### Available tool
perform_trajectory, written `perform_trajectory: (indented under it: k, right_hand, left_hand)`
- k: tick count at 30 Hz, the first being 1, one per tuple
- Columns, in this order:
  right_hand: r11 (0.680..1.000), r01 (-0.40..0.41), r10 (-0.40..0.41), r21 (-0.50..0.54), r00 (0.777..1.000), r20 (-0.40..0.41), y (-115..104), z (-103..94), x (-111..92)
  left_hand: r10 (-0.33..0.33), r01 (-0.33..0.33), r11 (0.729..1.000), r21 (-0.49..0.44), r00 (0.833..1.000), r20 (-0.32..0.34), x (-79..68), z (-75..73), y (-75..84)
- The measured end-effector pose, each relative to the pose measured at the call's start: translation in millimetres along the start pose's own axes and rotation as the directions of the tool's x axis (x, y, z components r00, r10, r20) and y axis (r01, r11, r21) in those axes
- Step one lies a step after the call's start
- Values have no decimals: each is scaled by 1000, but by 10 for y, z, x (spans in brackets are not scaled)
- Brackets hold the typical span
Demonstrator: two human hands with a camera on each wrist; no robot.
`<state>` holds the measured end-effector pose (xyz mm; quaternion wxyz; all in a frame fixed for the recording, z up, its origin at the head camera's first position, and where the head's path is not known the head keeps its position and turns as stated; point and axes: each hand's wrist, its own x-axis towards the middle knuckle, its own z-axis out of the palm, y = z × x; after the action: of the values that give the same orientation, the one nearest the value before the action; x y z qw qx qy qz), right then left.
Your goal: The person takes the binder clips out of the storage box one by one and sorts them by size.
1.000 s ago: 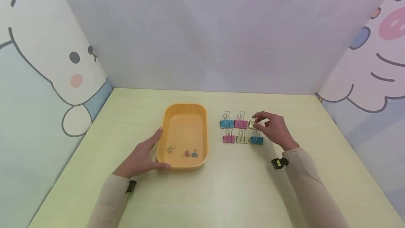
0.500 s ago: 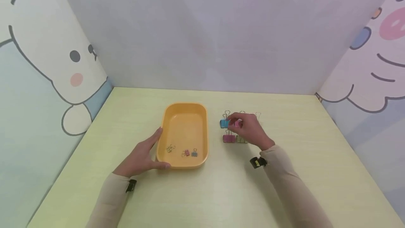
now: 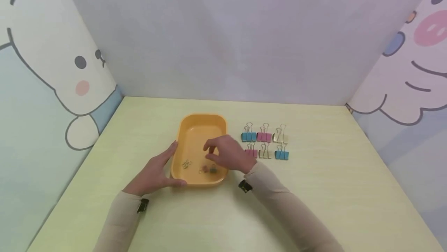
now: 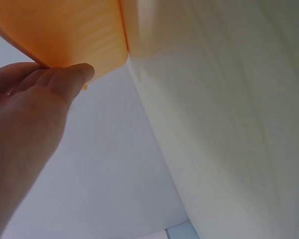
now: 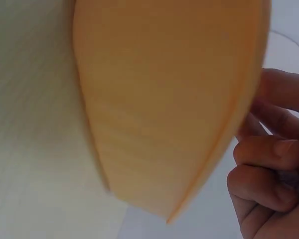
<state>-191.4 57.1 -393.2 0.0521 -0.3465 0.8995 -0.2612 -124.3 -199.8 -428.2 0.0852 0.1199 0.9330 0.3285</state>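
In the head view, my left hand (image 3: 153, 172) spans the near-left corner of an orange plastic tray (image 3: 174, 143), thumb along the near rim and fingers against the left side. My right hand (image 3: 228, 153) is over the tray's right half, thumb and forefinger apart with nothing visible between them. Below it on the tray floor lie a small pink binder clip (image 3: 204, 169) and a small blue binder clip (image 3: 213, 169). A small yellow binder clip (image 3: 186, 164) lies to their left. The right wrist view shows curled fingers (image 5: 261, 184) beside the tray wall (image 5: 164, 99).
Right of the tray, larger binder clips stand in two rows: blue (image 3: 249, 137), pink (image 3: 264, 137) and yellow (image 3: 280, 138) behind, pink (image 3: 251, 153), yellow (image 3: 265, 154) and blue (image 3: 282, 155) in front. The pale table (image 3: 314, 190) meets a plain back wall (image 3: 230, 42) and cartoon-printed side walls.
My right hand has moved left from the far yellow binder clip, across the rows, to over the tray. That clip stands uncovered in its row. The left hand stays at the tray.
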Motion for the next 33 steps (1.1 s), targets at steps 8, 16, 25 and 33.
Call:
perform_trajectory:
  k: [8,16,25,33]
  right_hand:
    - [977,-104,116,-188,992,51,-440,372,234]
    - [952,-200,212,-231,977,28,-574,559,400]
    - [927,-242,259,-287,966,21,-578,595,501]
    - [919,-209,235,-333,971,40,-582,610,531]
  left_hand:
    - [46,-46,999,-1,999,-14,-19,-6,-40]
    - [44,-44,999,0,999,-15,-21,-19,-52]
    - [70,-70,998,6,997,-18,-9,-13,-68]
    - [46,-46,999,2,999,-5,1,-1,-65]
